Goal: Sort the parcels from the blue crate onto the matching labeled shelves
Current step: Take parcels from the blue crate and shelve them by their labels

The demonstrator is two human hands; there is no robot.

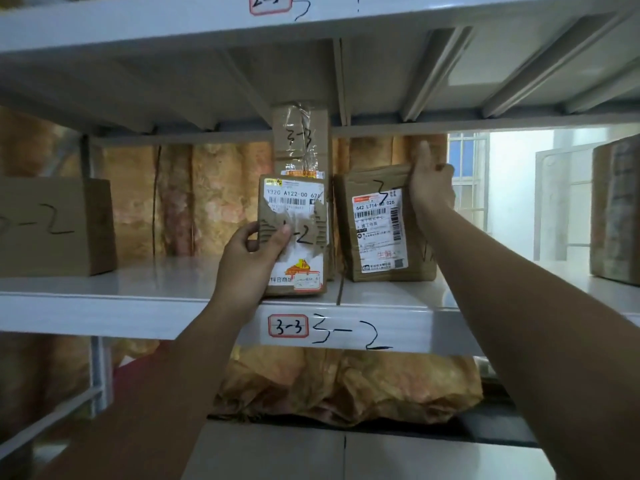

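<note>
Our left hand (252,258) grips the small brown parcel (294,237) by its left side; the thumb lies across the front and the fingers curl round behind. This parcel stands upright at the front edge of the middle shelf (138,285); it has a torn white sticker near the top and "-2" in black pen on its face.

Our right hand (431,188) grips the top right corner of the second parcel (377,226); the fingers hook over the top edge and the thumb points up. This parcel stands further back on the same shelf, just to the right of the small one; it leans a little and has a white sticker with bar codes on the front.

Behind the small parcel stands a tall parcel (299,140) with "3-3" written on it; its top reaches up to the shelf above (173,26).

On the front edge of the middle shelf is a red-framed label (288,326) that says "3-3"; right beside it is a black pen mark (349,336) that says "3-2".

Toward the left end of the shelf sits a big brown box (52,226) marked "-2"; toward the right end sits another box (616,209), partly cut off by the picture edge. Under the shelf we see a crumpled orange bag (346,386).
</note>
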